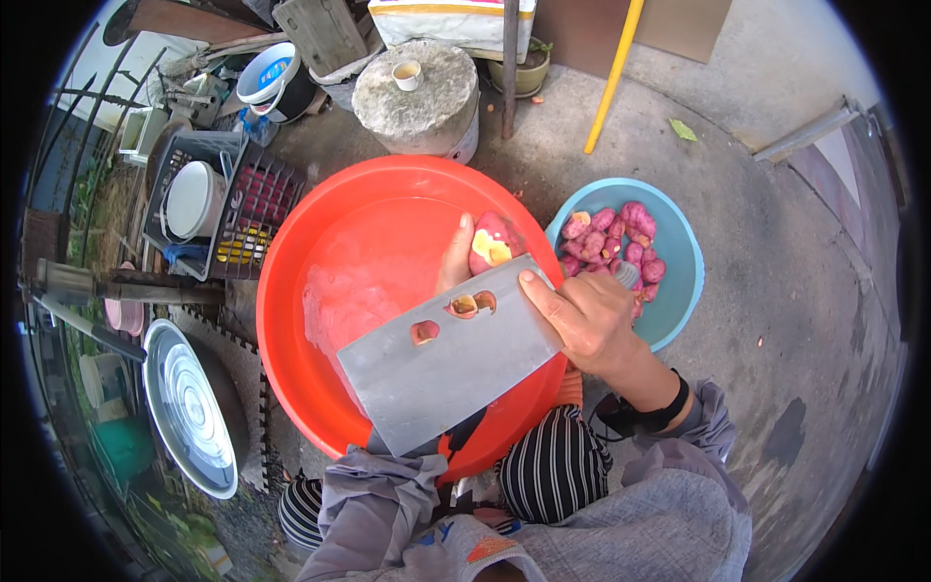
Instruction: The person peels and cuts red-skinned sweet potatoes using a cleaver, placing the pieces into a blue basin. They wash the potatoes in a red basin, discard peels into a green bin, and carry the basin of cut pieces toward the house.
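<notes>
My left hand (457, 254) is closed round a purple-red sweet potato (497, 231) above the large red basin (275, 320). Pale yellow flesh shows where skin is cut off it; most of this hand is hidden behind the blade. In my right hand (593, 315) is a broad cleaver (446, 373), its far edge against the sweet potato's lower side. The thumb lies along the top of the blade. Cut skin pieces (467, 306) stick to the blade. Water covers the basin's bottom. Several sweet potatoes (615, 238) lie in a light blue basin (690, 301) at the right.
A metal basin (189, 407) stands at the left, below a grey plastic crate (199, 204). Beyond the red basin are a round concrete-topped block (412, 92) with a small cup (407, 75), a white bucket (276, 82), a potted plant (524, 73) and a yellow pole (616, 73).
</notes>
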`<state>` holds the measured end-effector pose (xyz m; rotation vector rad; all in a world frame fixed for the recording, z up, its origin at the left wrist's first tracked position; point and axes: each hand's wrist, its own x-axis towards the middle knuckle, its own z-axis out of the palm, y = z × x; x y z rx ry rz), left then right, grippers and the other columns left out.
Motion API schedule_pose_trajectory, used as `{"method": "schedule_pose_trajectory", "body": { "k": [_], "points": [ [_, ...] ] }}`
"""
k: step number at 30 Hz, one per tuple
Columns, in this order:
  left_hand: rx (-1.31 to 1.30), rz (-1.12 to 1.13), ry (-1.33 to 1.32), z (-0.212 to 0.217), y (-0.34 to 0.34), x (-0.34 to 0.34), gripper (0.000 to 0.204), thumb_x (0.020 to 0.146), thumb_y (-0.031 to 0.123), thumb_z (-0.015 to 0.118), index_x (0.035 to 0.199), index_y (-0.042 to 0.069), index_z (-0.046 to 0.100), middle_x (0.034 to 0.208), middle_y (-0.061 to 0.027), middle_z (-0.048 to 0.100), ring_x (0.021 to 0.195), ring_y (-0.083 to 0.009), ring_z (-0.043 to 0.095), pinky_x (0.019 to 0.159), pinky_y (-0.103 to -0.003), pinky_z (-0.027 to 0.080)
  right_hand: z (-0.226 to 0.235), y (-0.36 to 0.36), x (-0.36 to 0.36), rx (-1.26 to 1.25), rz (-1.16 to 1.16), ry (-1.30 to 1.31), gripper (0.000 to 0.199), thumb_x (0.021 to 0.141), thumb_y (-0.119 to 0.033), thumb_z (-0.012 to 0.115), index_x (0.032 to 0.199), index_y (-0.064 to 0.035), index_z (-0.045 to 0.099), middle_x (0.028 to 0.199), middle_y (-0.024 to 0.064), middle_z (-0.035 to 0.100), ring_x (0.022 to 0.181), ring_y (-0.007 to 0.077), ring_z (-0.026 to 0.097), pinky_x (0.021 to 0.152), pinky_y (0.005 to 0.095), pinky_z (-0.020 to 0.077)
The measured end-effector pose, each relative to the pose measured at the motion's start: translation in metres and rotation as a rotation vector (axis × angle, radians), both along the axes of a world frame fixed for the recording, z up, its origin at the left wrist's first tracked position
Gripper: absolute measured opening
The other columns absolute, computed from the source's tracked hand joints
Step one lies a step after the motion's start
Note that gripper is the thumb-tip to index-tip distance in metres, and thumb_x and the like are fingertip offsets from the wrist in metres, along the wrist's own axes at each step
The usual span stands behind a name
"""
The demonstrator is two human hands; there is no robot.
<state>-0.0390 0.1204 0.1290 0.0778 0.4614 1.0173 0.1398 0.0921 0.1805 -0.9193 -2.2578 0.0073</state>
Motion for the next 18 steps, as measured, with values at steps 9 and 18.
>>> {"method": "schedule_pose_trajectory", "body": {
  "k": [9, 18],
  "points": [
    [0.186, 0.08, 0.016, -0.019, 0.005, -0.016, 0.045, 0.098, 0.051, 0.042, 0.111, 0.011, 0.057, 0.094, -0.0096, 0.061, 0.077, -0.0229, 0.06, 0.066, -0.03, 0.05, -0.053, 0.045, 0.021, 0.008, -0.409, -0.066, 0.04, 0.074, -0.002, 0.064, 0.114, -0.0051, 0.067, 0.062, 0.0079, 0.052, 0.053, 0.0252, 0.055, 0.049, 0.0376, 0.042],
    [0.031, 0.177, 0.064, -0.011, 0.013, -0.008, 0.056, 0.098, 0.052, 0.041, 0.129, 0.006, 0.047, 0.113, -0.0141, 0.063, 0.102, -0.0307, 0.065, 0.085, -0.04, 0.056, -0.059, 0.055, 0.034, -0.338, -0.489, 0.321, 0.039, 0.075, 0.001, 0.065, 0.113, -0.0054, 0.068, 0.067, 0.0151, 0.06, 0.057, 0.0294, 0.059, 0.052, 0.0368, 0.0453]
  ]
}}
